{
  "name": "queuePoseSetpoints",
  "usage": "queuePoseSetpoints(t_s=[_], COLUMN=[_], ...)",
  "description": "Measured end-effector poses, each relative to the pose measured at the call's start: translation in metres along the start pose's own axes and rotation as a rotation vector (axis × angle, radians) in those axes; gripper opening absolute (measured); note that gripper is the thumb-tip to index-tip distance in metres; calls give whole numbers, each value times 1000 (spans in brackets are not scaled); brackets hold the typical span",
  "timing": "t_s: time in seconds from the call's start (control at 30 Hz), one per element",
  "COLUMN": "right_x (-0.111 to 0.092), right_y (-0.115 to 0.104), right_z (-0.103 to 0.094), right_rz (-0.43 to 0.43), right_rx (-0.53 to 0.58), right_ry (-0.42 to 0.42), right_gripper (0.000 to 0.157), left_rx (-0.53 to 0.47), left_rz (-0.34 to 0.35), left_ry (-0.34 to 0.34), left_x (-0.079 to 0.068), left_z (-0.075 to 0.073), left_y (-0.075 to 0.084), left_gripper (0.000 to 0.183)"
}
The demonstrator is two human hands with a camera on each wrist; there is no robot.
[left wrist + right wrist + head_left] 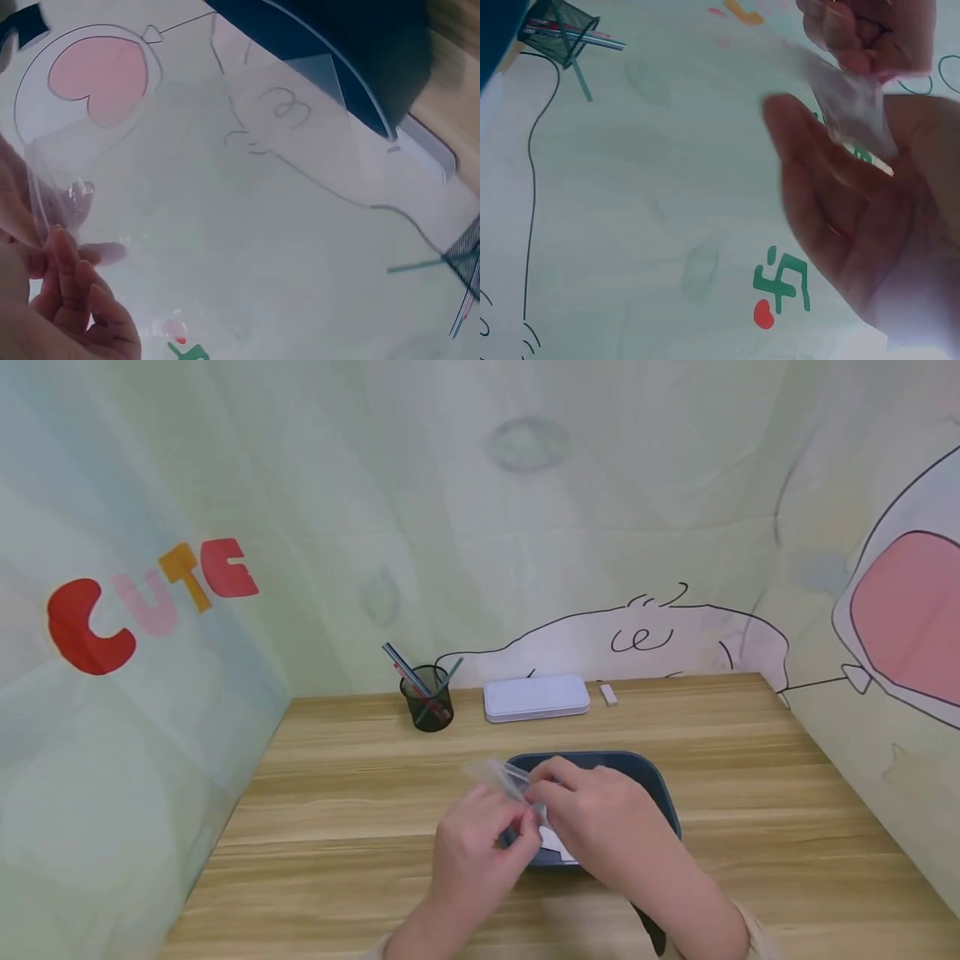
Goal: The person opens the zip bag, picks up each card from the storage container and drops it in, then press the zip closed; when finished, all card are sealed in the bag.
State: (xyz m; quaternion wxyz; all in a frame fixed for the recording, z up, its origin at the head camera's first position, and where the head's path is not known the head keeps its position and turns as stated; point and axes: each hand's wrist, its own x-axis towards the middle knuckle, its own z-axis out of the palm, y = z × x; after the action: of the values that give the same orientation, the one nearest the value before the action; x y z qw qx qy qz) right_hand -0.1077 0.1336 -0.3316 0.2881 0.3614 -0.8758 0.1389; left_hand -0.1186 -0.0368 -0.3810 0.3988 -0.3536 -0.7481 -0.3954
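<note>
A clear plastic bag [506, 777], thin and see-through, is between my two hands above the dark blue bin [667, 789]. My left hand [476, 835] pinches its near edge between thumb and fingers. At the same edge, my right hand [592, 802] holds the plastic with bent fingers, blurred in the right wrist view. Seen from the left wrist, the bag [225, 187] spreads out flat, with fingers visible through it. White pieces [553, 842] lie inside the bin, partly hidden by my hands.
At the back of the wooden table [337, 827] stand a black mesh cup [431, 706] with pens and straight sticks, a white case [536, 697] and a small white block [608, 695]. A black object [651, 931] shows beneath my right forearm. Printed cloth walls surround the table.
</note>
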Motion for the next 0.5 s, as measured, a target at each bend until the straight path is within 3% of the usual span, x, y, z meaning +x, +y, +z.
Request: queuePoseSetpoints(t_s=[0.13,0.27,0.37,0.5], right_x=[0,-1,-2,-2], right_y=[0,3,7,16], right_z=[-3,-2,4,11], right_rz=[22,48,55,61], right_rx=[47,28,10,46], right_ry=[-122,-192,-201,-158], right_gripper=[8,8,15,18], left_rx=[117,173,176,114], left_rz=[170,277,283,201], left_ry=[27,62,63,51], left_x=[3,4,3,1], left_z=[1,2,3,4], left_y=[1,3,4,4], left_gripper=[20,20,18,17])
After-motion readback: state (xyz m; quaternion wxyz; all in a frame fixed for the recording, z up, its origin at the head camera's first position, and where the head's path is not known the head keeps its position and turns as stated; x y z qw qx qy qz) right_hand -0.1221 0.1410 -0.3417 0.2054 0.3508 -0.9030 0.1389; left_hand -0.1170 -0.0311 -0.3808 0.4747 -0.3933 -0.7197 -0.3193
